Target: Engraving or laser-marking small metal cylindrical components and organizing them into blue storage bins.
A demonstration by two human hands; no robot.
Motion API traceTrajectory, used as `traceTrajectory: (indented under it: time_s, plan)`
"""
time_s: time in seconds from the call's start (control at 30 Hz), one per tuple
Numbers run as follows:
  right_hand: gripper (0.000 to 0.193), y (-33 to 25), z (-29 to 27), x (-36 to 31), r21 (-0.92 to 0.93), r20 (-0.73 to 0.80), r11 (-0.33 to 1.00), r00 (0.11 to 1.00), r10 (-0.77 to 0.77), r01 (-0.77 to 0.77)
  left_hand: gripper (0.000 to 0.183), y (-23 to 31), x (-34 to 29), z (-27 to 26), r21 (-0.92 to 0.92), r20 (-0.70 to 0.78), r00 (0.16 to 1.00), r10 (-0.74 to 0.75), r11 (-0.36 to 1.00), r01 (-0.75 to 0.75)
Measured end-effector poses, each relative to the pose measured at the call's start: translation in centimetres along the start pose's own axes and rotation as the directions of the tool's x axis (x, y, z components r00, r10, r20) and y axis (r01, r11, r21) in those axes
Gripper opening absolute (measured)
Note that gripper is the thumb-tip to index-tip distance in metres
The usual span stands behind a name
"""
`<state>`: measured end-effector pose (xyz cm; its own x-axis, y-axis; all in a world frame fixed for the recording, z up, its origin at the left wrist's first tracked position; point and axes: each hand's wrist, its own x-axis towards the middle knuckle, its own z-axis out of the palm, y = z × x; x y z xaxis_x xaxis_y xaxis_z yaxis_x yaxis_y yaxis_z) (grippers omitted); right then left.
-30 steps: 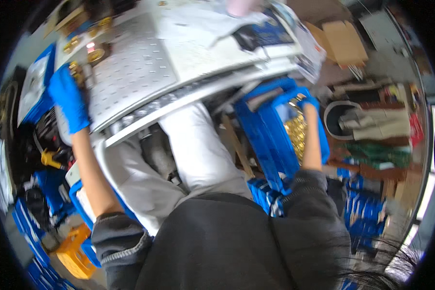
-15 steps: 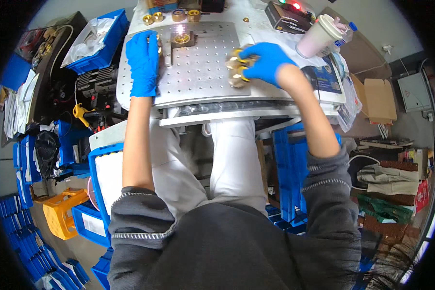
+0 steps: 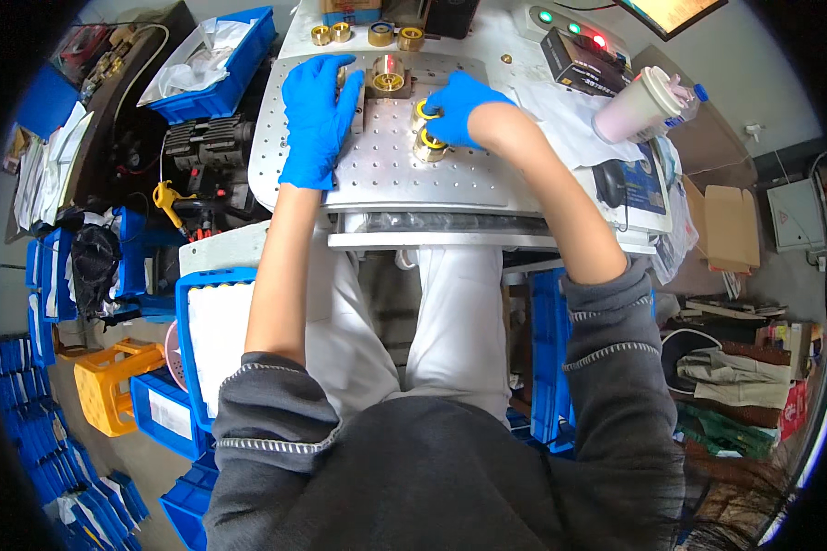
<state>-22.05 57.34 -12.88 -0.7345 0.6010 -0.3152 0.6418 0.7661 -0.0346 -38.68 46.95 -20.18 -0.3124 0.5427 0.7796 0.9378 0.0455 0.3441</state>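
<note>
My left hand [image 3: 314, 119], in a blue glove, rests at the left of a perforated metal plate [image 3: 289, 174]. Its fingers and thumb curl round a brass piece [image 3: 345, 75], mostly hidden by the glove. Beside it, a small fixture block holds a round brass nut [image 3: 389, 77], its opening facing me. My right hand [image 3: 466, 108], gloved too, reaches over the plate from the right. Its fingers grip brass nuts [image 3: 429, 145] standing on or just above the plate; the glove covers part of them.
Behind the plate stand several brass rings [image 3: 381, 35]. At right are a black box [image 3: 586, 62], a lidded cup [image 3: 636, 106], a computer mouse [image 3: 608, 184] and white paper. A blue crate [image 3: 213, 101] sits left of the table. A lit screen [image 3: 675, 11] shows at the top.
My right hand has moved left over the plate with the brass nuts, nearer the fixture. The bright glow at the fixture's nut is gone. The view has shifted slightly.
</note>
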Motion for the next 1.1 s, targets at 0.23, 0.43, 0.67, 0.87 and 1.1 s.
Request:
traceTrajectory:
  time_s: [0.23, 0.43, 0.67, 0.87, 1.1]
  plan:
    - [0.040, 0.9, 2.9, 1.2, 0.192, -0.472, 0.971, 0.881, -0.033, 0.139, 0.048, -0.8, 2.3, 1.0, 0.229, 0.232, 0.953, 0.194, 0.941, -0.248]
    - [0.023, 3.2, 0.3, 7.4, 0.971, -0.091, 0.224, 0.995, 0.033, 0.081, 0.039, -3.6, 3.3, 0.8, -0.017, 0.052, 0.988, 0.144, 0.989, -0.144]
    - [0.022, 4.1, 1.6, 14.1, 0.950, -0.215, 0.181, 0.953, -0.216, 0.255, 0.044, -3.0, 0.4, -5.6, -0.040, 0.107, 0.881, -0.461, 0.884, 0.467]
    - [0.025, 2.0, 1.5, 12.6, 0.974, -0.181, 0.106, 0.967, -0.180, 0.202, 0.040, -4.0, -2.6, -6.1, 0.160, 0.108, 0.922, -0.373, 0.922, 0.354]
    - [0.075, 2.2, 2.3, 14.1, 0.892, -0.201, 0.358, 0.952, -0.233, 0.276, 0.035, -2.7, -2.7, -5.3, 0.154, 0.161, 0.900, -0.404, 0.911, 0.381]
